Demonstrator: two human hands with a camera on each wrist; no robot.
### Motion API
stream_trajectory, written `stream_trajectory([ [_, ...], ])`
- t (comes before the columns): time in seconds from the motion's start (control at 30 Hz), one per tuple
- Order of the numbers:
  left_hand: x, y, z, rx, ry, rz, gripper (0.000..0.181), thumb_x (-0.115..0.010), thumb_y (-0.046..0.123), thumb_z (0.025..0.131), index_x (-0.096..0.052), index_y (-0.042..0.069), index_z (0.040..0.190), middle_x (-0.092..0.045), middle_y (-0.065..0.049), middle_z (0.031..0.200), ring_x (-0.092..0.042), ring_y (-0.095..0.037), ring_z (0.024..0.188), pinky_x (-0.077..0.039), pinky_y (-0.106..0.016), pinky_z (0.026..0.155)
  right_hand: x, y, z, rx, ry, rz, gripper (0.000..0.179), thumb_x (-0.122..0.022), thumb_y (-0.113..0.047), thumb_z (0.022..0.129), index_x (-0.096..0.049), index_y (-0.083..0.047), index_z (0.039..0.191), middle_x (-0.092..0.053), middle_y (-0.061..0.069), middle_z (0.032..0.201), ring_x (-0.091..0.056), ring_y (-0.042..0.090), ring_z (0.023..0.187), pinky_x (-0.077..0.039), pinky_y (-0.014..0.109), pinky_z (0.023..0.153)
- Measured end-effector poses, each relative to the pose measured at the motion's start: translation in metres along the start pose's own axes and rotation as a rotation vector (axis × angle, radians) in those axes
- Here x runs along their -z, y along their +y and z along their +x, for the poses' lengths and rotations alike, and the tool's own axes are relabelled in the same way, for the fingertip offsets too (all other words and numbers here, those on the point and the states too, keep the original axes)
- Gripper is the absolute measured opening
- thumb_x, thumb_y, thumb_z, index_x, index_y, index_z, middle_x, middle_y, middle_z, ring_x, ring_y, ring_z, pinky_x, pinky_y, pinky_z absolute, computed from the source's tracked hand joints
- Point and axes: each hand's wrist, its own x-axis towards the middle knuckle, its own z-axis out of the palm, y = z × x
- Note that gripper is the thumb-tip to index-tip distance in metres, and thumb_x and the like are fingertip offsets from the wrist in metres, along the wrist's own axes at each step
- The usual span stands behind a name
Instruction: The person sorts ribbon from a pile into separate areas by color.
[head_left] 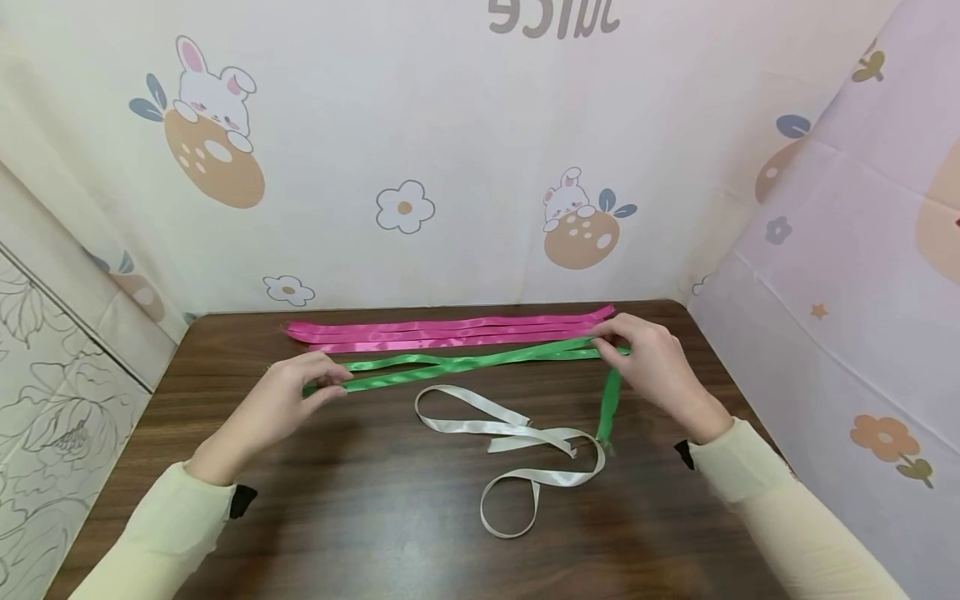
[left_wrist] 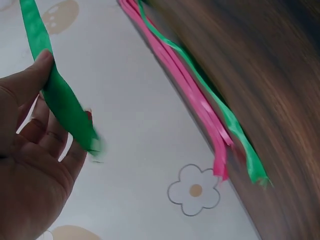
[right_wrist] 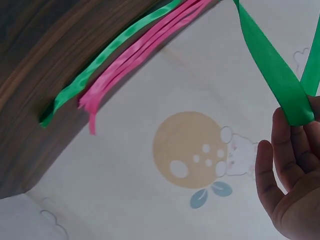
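Note:
A green ribbon [head_left: 390, 380] stretches between both hands, raised off the table. My left hand [head_left: 288, 392] pinches it near one end, and a short tail sticks out past the thumb in the left wrist view. With thumb and fingers my right hand [head_left: 652, 362] pinches the ribbon at a bend; its tail [head_left: 611, 408] hangs toward me. Another green strip [left_wrist: 220, 100] lies lengthwise on the table beside several pink ribbons [head_left: 450, 333], laid side by side along the back edge. Nearer to me a white ribbon [head_left: 465, 427] lies in loose loops.
The dark wooden table [head_left: 360, 500] backs onto a pale curtain [head_left: 465, 150] printed with rabbits and flowers. A second printed curtain [head_left: 825, 367] hangs on the right, and a panel with line-drawn flowers [head_left: 60, 425] stands at the left.

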Motion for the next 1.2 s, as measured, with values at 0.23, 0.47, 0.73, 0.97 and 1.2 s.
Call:
stream_trajectory([
  [0.23,0.001,-0.017,-0.005,0.033,0.027,0.034,0.020,-0.084,0.004,0.083,-0.078,0.016,0.098,-0.070,0.009,0.090,-0.059,-0.004,0.080,-0.055,-0.029,0.072,0.001,0.014,0.000,-0.058,-0.021,0.004,0.013,-0.076,-0.006,0.091,-0.079,-0.013,0.101,-0.076,0.003,0.096,-0.061,0.017,0.074,-0.045,0.029,0.063],
  [0.47,0.006,-0.034,-0.009,0.081,0.086,0.055,0.018,-0.083,0.006,0.085,-0.079,0.017,0.099,-0.073,0.006,0.094,-0.059,-0.002,0.080,-0.052,-0.025,0.073,0.002,0.027,0.000,-0.106,-0.042,-0.004,0.010,-0.074,-0.008,0.094,-0.079,-0.012,0.102,-0.075,0.004,0.099,-0.065,0.020,0.081,-0.048,0.036,0.070],
  [0.73,0.010,-0.052,-0.014,0.135,0.139,0.069,0.014,-0.082,0.010,0.088,-0.079,0.018,0.100,-0.075,0.005,0.096,-0.056,0.004,0.080,-0.047,-0.018,0.070,0.000,0.042,0.000,-0.133,-0.036,0.004,0.009,-0.074,-0.008,0.094,-0.079,-0.011,0.101,-0.076,0.007,0.099,-0.068,0.024,0.086,-0.050,0.042,0.075],
  [0.97,0.011,-0.064,-0.018,0.216,0.126,0.060,0.012,-0.079,0.017,0.091,-0.079,0.019,0.103,-0.077,0.002,0.100,-0.067,-0.012,0.095,-0.047,-0.017,0.079,-0.002,0.057,-0.003,-0.197,-0.091,0.013,0.011,-0.072,-0.014,0.097,-0.078,-0.009,0.106,-0.075,0.012,0.106,-0.069,0.033,0.095,-0.052,0.052,0.080],
  [1.2,0.009,-0.076,-0.021,0.277,0.134,0.047,0.013,-0.077,0.019,0.093,-0.079,0.014,0.105,-0.078,-0.006,0.105,-0.071,-0.031,0.104,-0.046,-0.018,0.085,-0.007,0.073,-0.007,-0.246,-0.132,0.022,0.017,-0.069,-0.018,0.100,-0.077,-0.006,0.110,-0.074,0.018,0.115,-0.067,0.043,0.112,-0.050,0.062,0.092],
])
